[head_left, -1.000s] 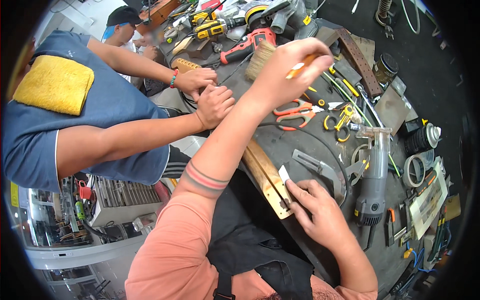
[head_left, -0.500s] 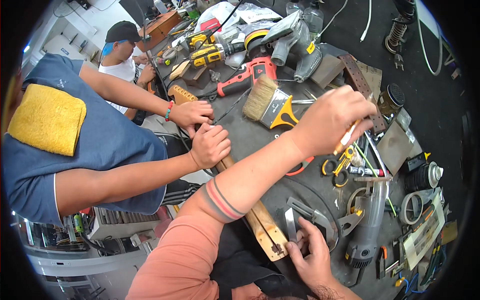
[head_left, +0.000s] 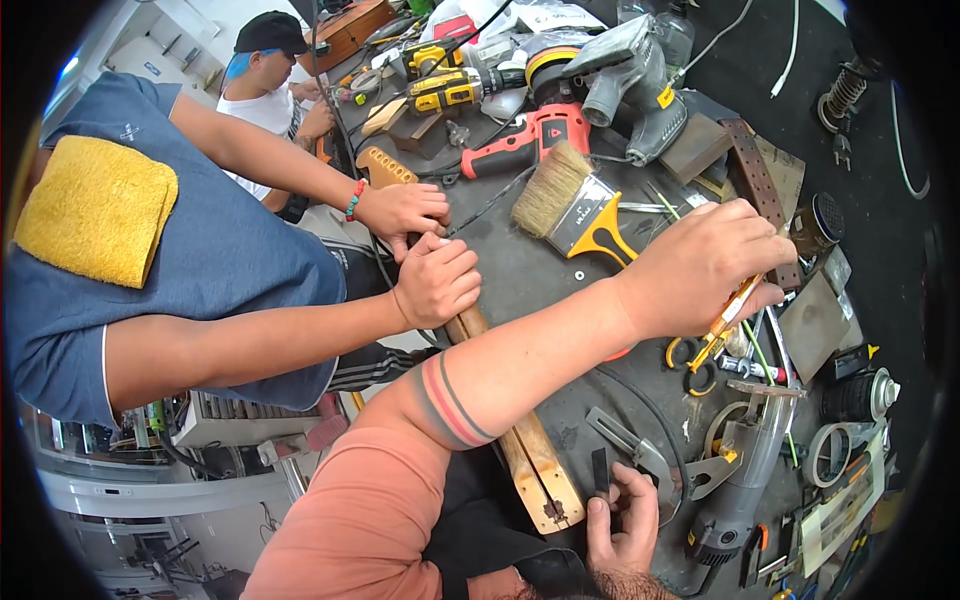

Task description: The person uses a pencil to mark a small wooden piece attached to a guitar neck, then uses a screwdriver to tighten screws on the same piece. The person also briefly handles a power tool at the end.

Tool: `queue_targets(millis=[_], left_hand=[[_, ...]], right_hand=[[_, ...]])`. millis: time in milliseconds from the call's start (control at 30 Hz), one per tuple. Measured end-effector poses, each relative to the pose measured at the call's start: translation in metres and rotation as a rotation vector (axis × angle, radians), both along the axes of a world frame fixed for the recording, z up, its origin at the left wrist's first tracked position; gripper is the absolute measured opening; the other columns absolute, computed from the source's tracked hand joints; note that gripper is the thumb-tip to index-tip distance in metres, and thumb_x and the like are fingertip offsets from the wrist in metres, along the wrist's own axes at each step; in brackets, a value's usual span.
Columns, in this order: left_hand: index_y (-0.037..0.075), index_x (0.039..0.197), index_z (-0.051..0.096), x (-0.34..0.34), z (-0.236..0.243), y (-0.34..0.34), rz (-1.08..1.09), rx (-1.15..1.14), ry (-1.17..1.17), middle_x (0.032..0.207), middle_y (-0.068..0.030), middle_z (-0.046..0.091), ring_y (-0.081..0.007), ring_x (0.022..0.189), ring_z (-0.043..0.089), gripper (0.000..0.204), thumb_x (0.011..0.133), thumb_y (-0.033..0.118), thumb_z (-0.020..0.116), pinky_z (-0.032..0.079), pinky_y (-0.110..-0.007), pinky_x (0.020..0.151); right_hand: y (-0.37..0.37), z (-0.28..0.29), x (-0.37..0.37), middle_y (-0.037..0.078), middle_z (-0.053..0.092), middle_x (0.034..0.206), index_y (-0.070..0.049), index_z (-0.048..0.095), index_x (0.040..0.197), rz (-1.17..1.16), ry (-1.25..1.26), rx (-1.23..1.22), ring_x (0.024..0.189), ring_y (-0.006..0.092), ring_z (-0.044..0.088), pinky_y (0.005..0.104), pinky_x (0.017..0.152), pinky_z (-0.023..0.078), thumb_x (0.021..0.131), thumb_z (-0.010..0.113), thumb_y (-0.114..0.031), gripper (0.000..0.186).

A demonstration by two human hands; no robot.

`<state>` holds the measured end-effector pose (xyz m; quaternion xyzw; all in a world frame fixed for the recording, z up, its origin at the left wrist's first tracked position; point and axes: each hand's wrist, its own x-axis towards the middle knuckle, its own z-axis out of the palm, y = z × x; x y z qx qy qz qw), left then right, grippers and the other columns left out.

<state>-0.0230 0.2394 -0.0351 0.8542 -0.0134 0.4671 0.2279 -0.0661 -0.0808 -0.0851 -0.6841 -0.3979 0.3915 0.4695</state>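
Note:
My left hand (head_left: 705, 270) reaches far to the right, above the tools on the bench. Its fingers pinch a slim yellow-and-white tool (head_left: 738, 305) of a kind I cannot make out; yellow-handled scissors (head_left: 692, 365) lie just below. Close to me, my right hand (head_left: 625, 520) grips a short flat metal blade (head_left: 600, 470) between thumb and fingers. Left of it lies the end of a wooden guitar neck (head_left: 540, 465), a dark groove along its middle. My left forearm hides part of this neck. A co-worker's two hands (head_left: 435, 275) press on its farther part.
A wide paintbrush (head_left: 575, 205), a red power tool (head_left: 525, 140) and a yellow drill (head_left: 450, 90) lie toward the back. An angle grinder (head_left: 735, 490) and a sliding bevel (head_left: 635, 440) are at right. The co-worker in blue (head_left: 220, 230) stands at left, another person (head_left: 265, 110) beyond.
My left hand has moved right, away from the brush. The blade in my right hand has turned from shiny to dark. The whole view has shifted slightly.

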Motion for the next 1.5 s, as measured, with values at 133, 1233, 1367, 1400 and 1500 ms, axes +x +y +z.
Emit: queue_targets(millis=[133,1233,1367,1400,1500], left_hand=[[0.009,0.121,0.072,0.002,-0.003,0.0,-0.003,-0.012,-0.018,0.113,-0.0093,0.075,-0.0342,0.11,0.068,0.031,0.095,0.023,0.084,0.055,-0.048,0.096],[0.013,0.106,0.072,0.003,-0.017,0.0,0.011,0.022,0.034,0.097,-0.0055,0.068,-0.0301,0.103,0.065,0.009,0.1,0.019,0.075,0.053,-0.046,0.09],[0.013,0.107,0.072,0.006,-0.023,0.0,-0.001,0.042,0.036,0.097,-0.0061,0.07,-0.0306,0.102,0.067,0.009,0.1,0.018,0.074,0.053,-0.046,0.089],[0.013,0.108,0.073,0.007,-0.025,0.0,-0.009,0.031,0.019,0.095,-0.0062,0.07,-0.0307,0.099,0.067,0.011,0.1,0.02,0.076,0.054,-0.046,0.087],[0.011,0.108,0.075,0.009,-0.02,-0.003,-0.026,0.008,-0.027,0.09,-0.0065,0.071,-0.0307,0.09,0.068,0.017,0.1,0.026,0.081,0.055,-0.045,0.082]], right_hand=[[0.005,0.0,-0.001,0.005,0.052,0.112,0.004,0.054,0.146,0.001,-0.004,0.025,0.095,0.0143,0.054,0.0299,0.091,0.049,0.103,0.067,0.004,0.045],[0.01,0.001,0.002,0.011,0.059,0.102,0.0,0.057,0.106,0.01,-0.233,0.178,0.086,0.0196,0.059,0.0331,0.078,0.052,0.106,0.065,0.003,0.008],[0.009,0.004,0.0,0.016,0.061,0.101,0.001,0.058,0.108,-0.012,-0.128,0.132,0.09,0.0298,0.059,0.0405,0.084,0.05,0.104,0.071,0.0,0.014],[0.009,0.003,0.0,0.015,0.061,0.101,0.0,0.058,0.108,-0.012,-0.123,0.141,0.089,0.0294,0.059,0.0403,0.084,0.05,0.104,0.071,-0.001,0.014],[0.009,0.003,0.0,0.015,0.061,0.099,0.0,0.058,0.107,-0.011,-0.138,0.154,0.088,0.0283,0.059,0.0398,0.083,0.05,0.104,0.072,-0.002,0.014]])
